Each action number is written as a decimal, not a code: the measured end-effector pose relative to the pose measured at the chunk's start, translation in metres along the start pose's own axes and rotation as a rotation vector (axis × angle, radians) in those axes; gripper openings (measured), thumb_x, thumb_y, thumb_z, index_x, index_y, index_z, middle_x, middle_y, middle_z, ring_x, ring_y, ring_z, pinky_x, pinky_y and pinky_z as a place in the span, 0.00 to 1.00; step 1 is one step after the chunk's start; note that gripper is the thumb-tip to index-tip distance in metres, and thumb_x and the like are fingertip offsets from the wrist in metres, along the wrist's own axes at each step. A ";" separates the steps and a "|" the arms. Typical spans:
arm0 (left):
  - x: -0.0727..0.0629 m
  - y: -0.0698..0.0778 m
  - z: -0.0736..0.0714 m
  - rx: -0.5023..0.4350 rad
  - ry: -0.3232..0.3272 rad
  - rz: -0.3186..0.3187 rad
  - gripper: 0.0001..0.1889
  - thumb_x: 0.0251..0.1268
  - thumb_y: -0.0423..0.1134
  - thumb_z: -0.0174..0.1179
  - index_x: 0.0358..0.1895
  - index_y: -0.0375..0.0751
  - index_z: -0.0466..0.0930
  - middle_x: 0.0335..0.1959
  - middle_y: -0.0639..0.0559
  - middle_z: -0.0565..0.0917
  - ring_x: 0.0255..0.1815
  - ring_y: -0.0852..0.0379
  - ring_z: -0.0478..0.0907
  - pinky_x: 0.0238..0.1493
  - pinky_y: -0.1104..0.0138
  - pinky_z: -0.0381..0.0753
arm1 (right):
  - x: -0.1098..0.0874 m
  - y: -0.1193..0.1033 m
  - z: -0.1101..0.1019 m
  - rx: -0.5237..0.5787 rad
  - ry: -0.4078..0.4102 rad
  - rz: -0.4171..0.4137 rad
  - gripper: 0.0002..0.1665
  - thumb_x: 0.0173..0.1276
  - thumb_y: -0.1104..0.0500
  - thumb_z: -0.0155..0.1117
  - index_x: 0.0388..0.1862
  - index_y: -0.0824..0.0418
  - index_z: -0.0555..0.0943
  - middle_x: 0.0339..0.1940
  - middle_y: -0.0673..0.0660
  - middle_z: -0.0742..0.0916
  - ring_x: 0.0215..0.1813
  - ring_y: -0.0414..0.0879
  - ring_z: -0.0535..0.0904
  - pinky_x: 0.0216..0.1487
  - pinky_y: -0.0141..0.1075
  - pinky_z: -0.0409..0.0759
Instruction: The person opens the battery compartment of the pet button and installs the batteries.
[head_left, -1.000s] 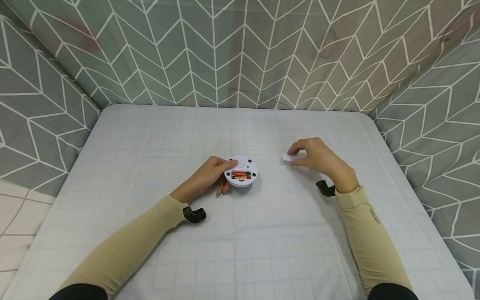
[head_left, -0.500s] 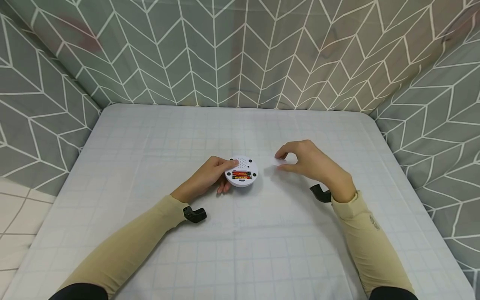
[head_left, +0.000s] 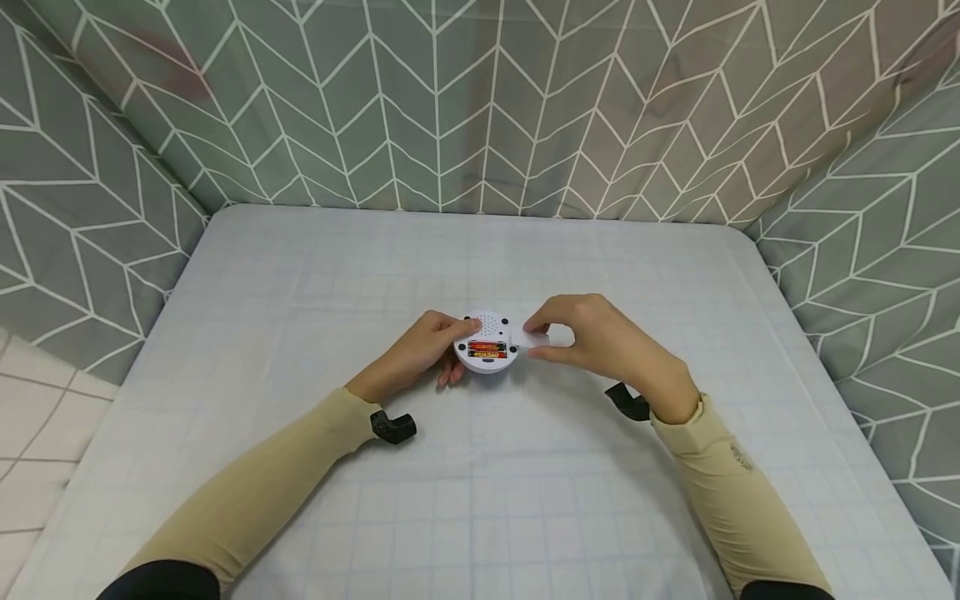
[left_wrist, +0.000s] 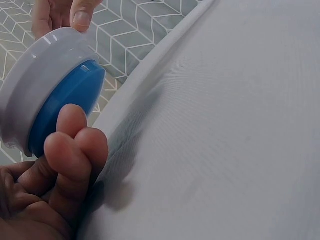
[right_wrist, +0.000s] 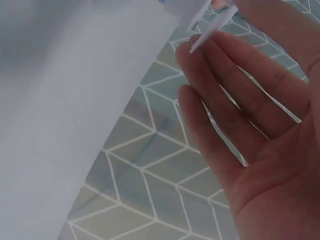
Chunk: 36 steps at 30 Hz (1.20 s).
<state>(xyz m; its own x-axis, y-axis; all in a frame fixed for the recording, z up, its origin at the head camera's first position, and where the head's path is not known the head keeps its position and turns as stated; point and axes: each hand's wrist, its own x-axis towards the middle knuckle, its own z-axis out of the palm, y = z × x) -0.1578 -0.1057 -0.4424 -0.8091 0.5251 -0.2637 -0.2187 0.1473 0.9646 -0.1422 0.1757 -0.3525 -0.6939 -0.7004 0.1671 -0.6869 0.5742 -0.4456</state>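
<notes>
My left hand (head_left: 408, 352) grips a round white button device (head_left: 491, 327), its thumb on the perforated underside. Two red batteries (head_left: 487, 350) show in the uncovered battery compartment. The left wrist view reveals a blue dome (left_wrist: 67, 97) on the opposite face, with my left fingers curled against it. Just right of the device, my right hand (head_left: 611, 343) pinches a small white battery cover (head_left: 532, 339) between thumb and fingers. In the right wrist view the thin cover (right_wrist: 215, 27) lies close to the device; whether they touch is hard to tell.
A white cloth with a faint grid covers the table (head_left: 360, 517). Grey-green chevron-patterned curtains (head_left: 465, 108) enclose its back and sides. Black wrist cameras (head_left: 393, 427) are strapped over both tan sleeves.
My right hand has moved left and slightly nearer the body, bringing the cover from well apart to the device's right edge. The left hand keeps holding the device in place.
</notes>
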 end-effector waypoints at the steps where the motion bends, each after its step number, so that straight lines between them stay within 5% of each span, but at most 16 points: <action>1: 0.000 0.000 0.000 0.001 0.000 0.000 0.24 0.82 0.51 0.55 0.41 0.30 0.86 0.14 0.46 0.80 0.10 0.58 0.71 0.13 0.70 0.73 | 0.001 -0.001 0.001 -0.001 -0.002 -0.007 0.18 0.60 0.57 0.84 0.48 0.58 0.90 0.44 0.48 0.91 0.45 0.41 0.86 0.48 0.39 0.86; 11: 0.000 0.000 -0.001 -0.003 -0.009 0.005 0.24 0.83 0.52 0.55 0.42 0.30 0.86 0.14 0.47 0.81 0.10 0.58 0.72 0.13 0.70 0.73 | 0.006 -0.005 0.013 0.015 0.069 -0.115 0.18 0.60 0.56 0.84 0.47 0.59 0.91 0.43 0.50 0.91 0.44 0.42 0.86 0.45 0.42 0.88; 22: -0.001 0.002 -0.001 0.028 -0.027 0.020 0.25 0.83 0.52 0.54 0.43 0.29 0.86 0.14 0.47 0.81 0.10 0.58 0.72 0.14 0.70 0.74 | 0.012 -0.009 0.028 -0.018 0.145 -0.208 0.16 0.62 0.55 0.83 0.46 0.59 0.91 0.42 0.51 0.90 0.47 0.42 0.84 0.45 0.35 0.85; 36: -0.001 0.000 -0.001 0.048 -0.023 0.045 0.25 0.82 0.52 0.56 0.33 0.33 0.85 0.13 0.48 0.80 0.08 0.58 0.71 0.13 0.69 0.73 | 0.018 -0.015 0.041 -0.008 0.174 -0.273 0.15 0.60 0.56 0.84 0.45 0.58 0.93 0.43 0.52 0.89 0.46 0.42 0.83 0.44 0.34 0.85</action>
<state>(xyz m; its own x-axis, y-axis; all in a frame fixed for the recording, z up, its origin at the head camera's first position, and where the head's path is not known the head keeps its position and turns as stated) -0.1577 -0.1066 -0.4422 -0.8049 0.5509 -0.2206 -0.1556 0.1628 0.9743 -0.1353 0.1373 -0.3793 -0.5096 -0.7467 0.4274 -0.8540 0.3787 -0.3566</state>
